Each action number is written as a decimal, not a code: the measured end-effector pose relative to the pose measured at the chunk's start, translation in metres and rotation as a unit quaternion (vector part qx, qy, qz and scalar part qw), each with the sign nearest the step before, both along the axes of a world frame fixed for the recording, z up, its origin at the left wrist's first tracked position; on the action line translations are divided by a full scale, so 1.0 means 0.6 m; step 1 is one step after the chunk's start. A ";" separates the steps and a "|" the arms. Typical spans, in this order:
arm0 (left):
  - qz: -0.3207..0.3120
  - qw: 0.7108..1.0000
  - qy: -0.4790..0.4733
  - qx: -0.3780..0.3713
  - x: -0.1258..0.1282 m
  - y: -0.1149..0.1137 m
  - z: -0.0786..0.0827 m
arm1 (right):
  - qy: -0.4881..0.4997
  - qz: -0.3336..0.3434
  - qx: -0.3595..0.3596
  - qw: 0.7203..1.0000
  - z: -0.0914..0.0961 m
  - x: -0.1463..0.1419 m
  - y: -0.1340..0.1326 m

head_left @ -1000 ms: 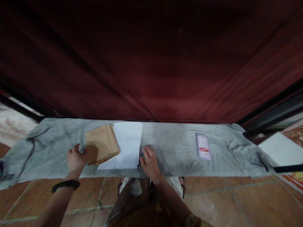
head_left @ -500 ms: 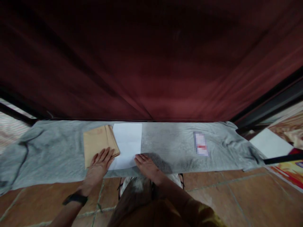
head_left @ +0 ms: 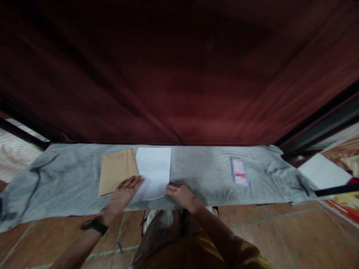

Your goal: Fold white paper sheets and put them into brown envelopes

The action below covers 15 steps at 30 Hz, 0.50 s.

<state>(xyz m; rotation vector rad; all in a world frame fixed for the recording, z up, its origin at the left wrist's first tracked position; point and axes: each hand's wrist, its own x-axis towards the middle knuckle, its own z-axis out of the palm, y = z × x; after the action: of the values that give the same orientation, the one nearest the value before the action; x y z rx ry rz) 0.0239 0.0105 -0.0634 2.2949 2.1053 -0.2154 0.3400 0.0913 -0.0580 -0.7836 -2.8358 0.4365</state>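
Note:
A stack of brown paper envelopes point(head_left: 116, 168) lies on a grey cloth. White paper point(head_left: 154, 164) is just right of it, its lower part bending slightly. My left hand point(head_left: 126, 189) is open, palm down, across the envelopes' lower right corner, with the fingertips reaching onto the paper's left side. At the paper's lower right corner, my right hand point(head_left: 180, 193) has its fingers together and bent, closed on the edge. The thumb of that hand is hidden.
The grey cloth point(head_left: 204, 168) covers a narrow surface before a dark red curtain point(head_left: 196, 93). A blurred-out pinkish rectangle point(head_left: 239, 172) lies to the right. Black bars flank both ends; a white sheet point(head_left: 324, 171) is beyond the right end. Floor tiles point(head_left: 252, 231) show below.
My left hand has slid right, off the envelopes' middle toward the paper. The envelopes have straightened a little. My right hand has shifted from the paper's surface to its right edge, fingers bending.

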 end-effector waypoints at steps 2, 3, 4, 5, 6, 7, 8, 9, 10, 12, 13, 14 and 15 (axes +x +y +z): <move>0.001 1.000 0.001 -0.001 -0.014 -0.011 -0.003 | -0.028 0.043 0.008 0.999 0.008 0.015 0.005; 0.002 1.000 0.001 -0.002 -0.019 -0.016 -0.003 | -0.041 0.052 0.013 0.998 0.011 0.021 0.008; 0.003 1.000 -0.001 -0.002 -0.022 -0.020 -0.004 | -0.044 0.044 0.015 0.998 0.013 0.026 0.009; 0.005 1.000 -0.002 0.000 -0.023 -0.023 -0.004 | -0.041 0.033 0.016 0.998 0.015 0.029 0.009; 0.008 1.000 -0.003 0.003 -0.022 -0.025 -0.005 | -0.033 0.026 0.017 0.999 0.014 0.031 0.008; 0.012 1.000 -0.003 0.008 -0.021 -0.025 -0.006 | -0.020 0.025 0.018 0.999 0.013 0.030 0.006; 0.016 1.000 -0.003 0.014 -0.018 -0.024 -0.006 | -0.005 0.031 0.021 0.999 0.011 0.029 0.003; 0.019 1.000 -0.002 0.017 -0.016 -0.022 -0.007 | 0.009 0.041 0.026 0.999 0.009 0.026 0.000; 0.021 1.000 -0.001 0.018 -0.014 -0.020 -0.007 | 0.019 0.054 0.032 0.998 0.006 0.022 -0.004; 0.025 1.000 -0.005 0.012 -0.013 -0.015 -0.007 | 0.018 0.077 0.042 0.996 -0.001 0.013 -0.010; 0.027 1.000 -0.013 0.008 -0.013 -0.013 -0.006 | 0.009 0.080 0.045 0.996 -0.005 0.009 -0.013; 0.031 0.999 -0.022 0.006 -0.014 -0.011 -0.005 | -0.003 0.076 0.048 0.996 -0.008 0.005 -0.015; 0.033 0.999 -0.029 0.005 -0.014 -0.011 -0.004 | -0.014 0.067 0.051 0.996 -0.010 0.001 -0.017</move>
<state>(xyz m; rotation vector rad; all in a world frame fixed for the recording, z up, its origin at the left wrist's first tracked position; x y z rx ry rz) 0.0152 0.0042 -0.0661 2.2034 2.1548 -0.1357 0.3406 0.0813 -0.0640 -0.5865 -2.9213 0.2987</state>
